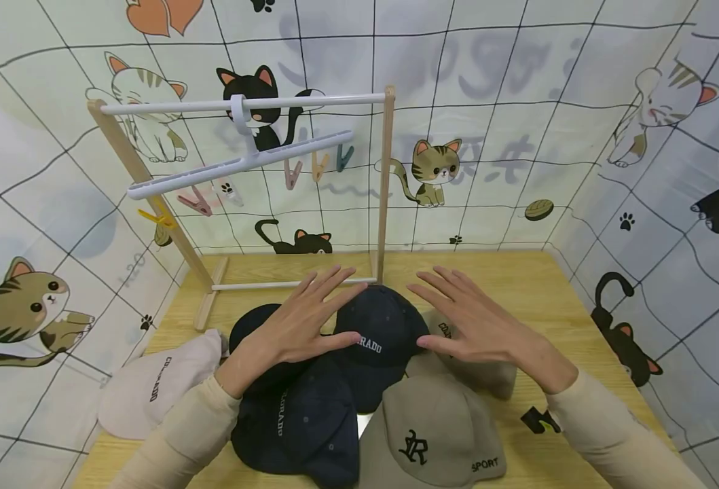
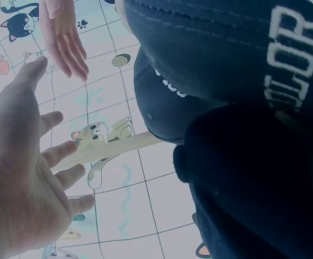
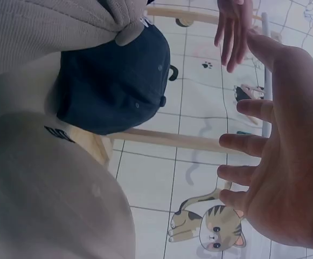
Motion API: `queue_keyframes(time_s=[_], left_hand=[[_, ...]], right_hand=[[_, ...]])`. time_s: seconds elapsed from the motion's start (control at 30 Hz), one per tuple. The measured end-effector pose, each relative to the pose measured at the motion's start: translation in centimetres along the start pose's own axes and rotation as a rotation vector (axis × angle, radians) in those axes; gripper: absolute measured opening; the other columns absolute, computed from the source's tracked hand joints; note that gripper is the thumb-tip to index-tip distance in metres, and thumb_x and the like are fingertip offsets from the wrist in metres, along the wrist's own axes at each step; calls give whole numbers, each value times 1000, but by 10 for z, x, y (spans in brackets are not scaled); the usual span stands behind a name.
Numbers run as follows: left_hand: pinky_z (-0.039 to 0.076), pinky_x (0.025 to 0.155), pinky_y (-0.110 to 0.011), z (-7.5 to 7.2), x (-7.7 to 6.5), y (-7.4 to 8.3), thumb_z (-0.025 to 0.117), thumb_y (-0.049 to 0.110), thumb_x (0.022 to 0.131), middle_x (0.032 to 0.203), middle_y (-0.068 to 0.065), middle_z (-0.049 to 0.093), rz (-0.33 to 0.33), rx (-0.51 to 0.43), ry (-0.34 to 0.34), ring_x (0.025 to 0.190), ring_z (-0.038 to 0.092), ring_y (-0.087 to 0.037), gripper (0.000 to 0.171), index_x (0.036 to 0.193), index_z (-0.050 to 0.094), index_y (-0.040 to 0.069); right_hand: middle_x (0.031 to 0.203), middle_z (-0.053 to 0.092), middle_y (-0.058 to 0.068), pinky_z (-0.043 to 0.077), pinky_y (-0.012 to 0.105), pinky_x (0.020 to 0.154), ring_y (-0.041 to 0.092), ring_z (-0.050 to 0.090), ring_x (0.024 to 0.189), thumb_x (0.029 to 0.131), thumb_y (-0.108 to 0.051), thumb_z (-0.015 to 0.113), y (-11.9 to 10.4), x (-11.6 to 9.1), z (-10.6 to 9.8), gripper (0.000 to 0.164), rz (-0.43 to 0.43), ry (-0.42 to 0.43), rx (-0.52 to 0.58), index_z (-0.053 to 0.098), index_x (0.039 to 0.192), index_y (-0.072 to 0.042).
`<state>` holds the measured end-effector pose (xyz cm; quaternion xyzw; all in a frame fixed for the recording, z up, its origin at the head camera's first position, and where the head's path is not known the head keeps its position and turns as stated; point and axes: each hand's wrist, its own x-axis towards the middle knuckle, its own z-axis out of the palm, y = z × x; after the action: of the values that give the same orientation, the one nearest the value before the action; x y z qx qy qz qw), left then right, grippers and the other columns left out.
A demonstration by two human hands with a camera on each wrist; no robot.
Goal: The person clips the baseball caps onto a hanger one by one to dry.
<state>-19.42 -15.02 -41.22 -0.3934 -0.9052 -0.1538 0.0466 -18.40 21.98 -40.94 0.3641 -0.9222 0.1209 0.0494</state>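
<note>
Both hands hover over a cluster of baseball caps, fingers spread and holding nothing. My left hand [image 1: 301, 322] is above a dark cap [image 1: 250, 320] and a navy cap [image 1: 310, 424] with white lettering. Over a beige cap [image 1: 487, 375] at the right is my right hand [image 1: 472, 322]. Between the hands sits another navy cap [image 1: 386, 316], its lettering partly covered by the left thumb. A taupe cap [image 1: 435, 414] with a black emblem and "SPORT" lies in front. Off to the left is a pale cap [image 1: 163, 384] with dark lettering. Both wrist views show straight, empty fingers [image 2: 59, 154].
Behind the caps stands a wooden rack [image 1: 385, 183] with a white top bar [image 1: 316, 101]. A pale hanger [image 1: 243, 165] hangs from it, tilted, with several coloured clips. A small black object [image 1: 539, 421] lies on the wooden table [image 1: 542, 292] near the right sleeve. Cat-patterned walls enclose the table.
</note>
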Motion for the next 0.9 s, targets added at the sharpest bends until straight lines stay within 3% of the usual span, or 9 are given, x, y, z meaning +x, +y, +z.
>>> queue_keyframes(time_s=[0.4, 0.9], left_hand=[[24, 141, -69, -3, 6, 0, 74, 54, 107, 188, -8, 31, 32, -21, 52, 177, 26, -36, 84, 177, 39, 24], [26, 139, -71, -7, 17, 1, 74, 51, 107, 186, -12, 35, 37, -36, 72, 176, 27, -38, 84, 178, 37, 26]], right_hand=[[181, 42, 16, 27, 74, 135, 50, 34, 169, 104, -52, 77, 16, -25, -5, 88, 52, 61, 22, 39, 177, -21], [178, 45, 21, 30, 76, 132, 54, 36, 166, 104, -51, 77, 37, -62, -3, 85, 174, 88, 27, 44, 174, -15]])
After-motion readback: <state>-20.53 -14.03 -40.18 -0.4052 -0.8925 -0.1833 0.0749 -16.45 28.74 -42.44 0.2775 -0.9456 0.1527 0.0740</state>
